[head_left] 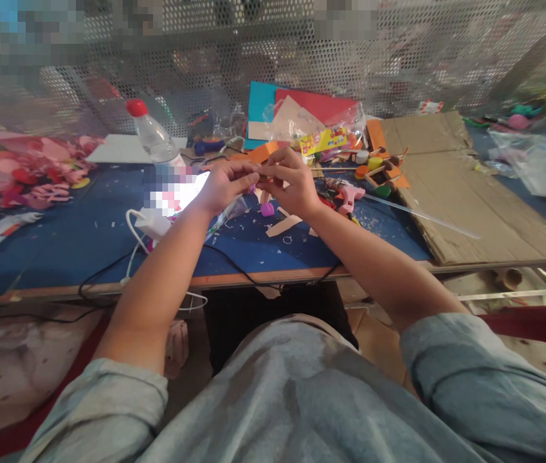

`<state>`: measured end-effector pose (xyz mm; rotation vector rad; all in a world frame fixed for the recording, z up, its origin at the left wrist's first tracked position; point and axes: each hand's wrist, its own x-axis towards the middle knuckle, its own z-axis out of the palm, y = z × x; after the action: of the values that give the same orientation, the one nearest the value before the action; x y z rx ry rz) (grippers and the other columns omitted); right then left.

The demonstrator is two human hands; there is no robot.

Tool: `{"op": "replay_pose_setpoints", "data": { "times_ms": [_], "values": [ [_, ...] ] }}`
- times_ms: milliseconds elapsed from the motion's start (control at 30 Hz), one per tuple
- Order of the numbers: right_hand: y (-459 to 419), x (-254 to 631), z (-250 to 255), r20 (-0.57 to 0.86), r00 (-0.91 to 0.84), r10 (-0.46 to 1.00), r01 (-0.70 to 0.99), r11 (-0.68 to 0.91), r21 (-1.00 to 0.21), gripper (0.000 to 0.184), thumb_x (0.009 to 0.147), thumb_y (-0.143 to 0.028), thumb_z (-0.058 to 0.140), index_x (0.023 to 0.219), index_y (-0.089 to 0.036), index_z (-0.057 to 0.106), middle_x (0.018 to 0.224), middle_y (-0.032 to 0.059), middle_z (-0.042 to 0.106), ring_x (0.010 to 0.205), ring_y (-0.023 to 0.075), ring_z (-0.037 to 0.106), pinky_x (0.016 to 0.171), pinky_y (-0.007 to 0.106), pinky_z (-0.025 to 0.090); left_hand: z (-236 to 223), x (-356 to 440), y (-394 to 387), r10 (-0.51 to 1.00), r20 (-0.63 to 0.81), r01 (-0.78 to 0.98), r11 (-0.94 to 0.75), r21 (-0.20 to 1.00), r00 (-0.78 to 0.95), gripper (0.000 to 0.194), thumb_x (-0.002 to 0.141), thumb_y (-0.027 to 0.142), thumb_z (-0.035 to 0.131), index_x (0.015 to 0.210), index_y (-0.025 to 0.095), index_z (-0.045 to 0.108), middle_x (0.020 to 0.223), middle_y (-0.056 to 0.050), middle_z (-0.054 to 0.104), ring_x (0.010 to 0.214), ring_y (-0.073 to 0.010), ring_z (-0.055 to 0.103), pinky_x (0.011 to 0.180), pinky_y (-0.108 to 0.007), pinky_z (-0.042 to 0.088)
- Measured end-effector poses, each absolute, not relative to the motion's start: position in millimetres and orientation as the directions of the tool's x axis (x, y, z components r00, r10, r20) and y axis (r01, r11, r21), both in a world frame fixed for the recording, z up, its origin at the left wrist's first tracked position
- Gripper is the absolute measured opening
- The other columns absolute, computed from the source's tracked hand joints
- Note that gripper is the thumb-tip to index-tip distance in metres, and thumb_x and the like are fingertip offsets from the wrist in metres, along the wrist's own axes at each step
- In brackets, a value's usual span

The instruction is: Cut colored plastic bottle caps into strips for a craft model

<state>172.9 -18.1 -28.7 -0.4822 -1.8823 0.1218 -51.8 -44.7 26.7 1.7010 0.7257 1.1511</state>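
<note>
My left hand [228,184] and my right hand [292,182] meet above the middle of the blue table. Fingertips of both are pinched together around something small that I cannot make out. Under them lie a purple clay lump [267,209] and beige strips of paper [284,225]. To the right of my right hand rests a pink glue gun [350,195]. A lit phone screen [186,194] glows beside my left wrist, close to a white charger [153,223].
A red-capped bottle [153,135] stands behind the phone. Pink cut-outs [31,164] pile up at left. Coloured sheets [260,106] and a yellow-labelled packet [323,140] lie at the back; flat cardboard [475,199] covers the right. A black cable [234,260] crosses the front edge.
</note>
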Motion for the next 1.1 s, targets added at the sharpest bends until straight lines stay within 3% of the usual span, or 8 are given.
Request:
{"op": "replay_pose_setpoints", "data": {
  "times_ms": [133,267,367,500,667,833,1000,1100],
  "values": [
    [-15,172,-30,0.881,-0.246,0.404,0.3,0.896,-0.327,0.027,0.115,-0.056,0.073,0.121,-0.032,0.084,0.122,0.007,0.068,0.081,0.0168,0.062,0.077,0.042,0.067,26,-53,-42,0.833,0.355,-0.029,-0.379,0.925,0.425,0.066,0.078,0.076,0.103,0.116,0.023,0.093,0.075,-0.002,0.077,0.06,-0.0097,0.06,0.059,-0.023,0.048],
    [-18,172,-29,0.865,-0.26,0.429,0.326,0.882,-0.34,0.034,0.114,-0.062,0.071,0.116,-0.03,0.082,0.122,0.009,0.07,0.076,0.0169,0.063,0.072,0.043,0.068,25,-54,-42,0.81,0.369,0.035,-0.431,0.902,0.456,0.062,0.081,0.074,0.102,0.108,0.019,0.093,0.097,-0.01,0.088,0.071,-0.0117,0.07,0.063,-0.025,0.051],
    [-22,172,-27,0.845,-0.285,0.453,0.327,0.875,-0.358,0.033,0.113,-0.058,0.074,0.131,-0.032,0.081,0.128,0.0106,0.071,0.079,0.0186,0.069,0.077,0.046,0.073,25,-53,-43,0.819,0.374,0.062,-0.441,0.895,0.436,0.059,0.081,0.072,0.104,0.104,0.019,0.092,0.103,-0.011,0.09,0.084,-0.0164,0.08,0.076,-0.028,0.062],
    [-24,174,-26,0.834,-0.322,0.448,0.293,0.885,-0.362,0.05,0.108,-0.055,0.084,0.152,-0.033,0.076,0.135,0.0116,0.071,0.081,0.0192,0.071,0.082,0.047,0.075,26,-52,-45,0.823,0.379,0.027,-0.43,0.902,0.422,0.057,0.081,0.071,0.104,0.107,0.02,0.093,0.105,-0.009,0.09,0.089,-0.0179,0.082,0.081,-0.031,0.066],
    [-21,174,-29,0.84,-0.322,0.436,0.29,0.891,-0.351,0.037,0.112,-0.043,0.076,0.148,-0.036,0.082,0.132,0.0102,0.07,0.084,0.0192,0.07,0.081,0.047,0.075,27,-53,-44,0.806,0.403,0.021,-0.456,0.89,0.433,0.053,0.085,0.069,0.102,0.109,0.023,0.094,0.098,-0.007,0.089,0.081,-0.0158,0.078,0.073,-0.028,0.061],
    [-20,172,-27,0.869,-0.26,0.422,0.285,0.893,-0.348,0.025,0.113,-0.046,0.076,0.131,-0.034,0.087,0.126,0.0101,0.071,0.09,0.022,0.072,0.083,0.048,0.074,23,-55,-40,0.825,0.384,0.052,-0.443,0.895,0.415,0.06,0.083,0.072,0.103,0.113,0.022,0.094,0.092,-0.007,0.087,0.066,-0.0112,0.066,0.063,-0.027,0.054],
    [-21,172,-25,0.889,-0.234,0.394,0.258,0.907,-0.334,0.028,0.113,-0.055,0.073,0.12,-0.029,0.084,0.122,0.0113,0.07,0.096,0.0256,0.075,0.089,0.053,0.074,21,-57,-37,0.815,0.363,0.069,-0.438,0.896,0.452,0.061,0.081,0.075,0.103,0.113,0.023,0.095,0.095,-0.008,0.087,0.066,-0.0112,0.065,0.061,-0.026,0.051],
    [-25,172,-23,0.857,-0.264,0.443,0.289,0.884,-0.368,0.031,0.113,-0.055,0.074,0.131,-0.031,0.08,0.126,0.0108,0.069,0.095,0.0241,0.074,0.09,0.051,0.075,21,-57,-37,0.822,0.373,0.081,-0.447,0.891,0.431,0.057,0.08,0.072,0.104,0.106,0.023,0.095,0.091,-0.007,0.086,0.071,-0.0134,0.069,0.065,-0.027,0.055]
  ]
}}
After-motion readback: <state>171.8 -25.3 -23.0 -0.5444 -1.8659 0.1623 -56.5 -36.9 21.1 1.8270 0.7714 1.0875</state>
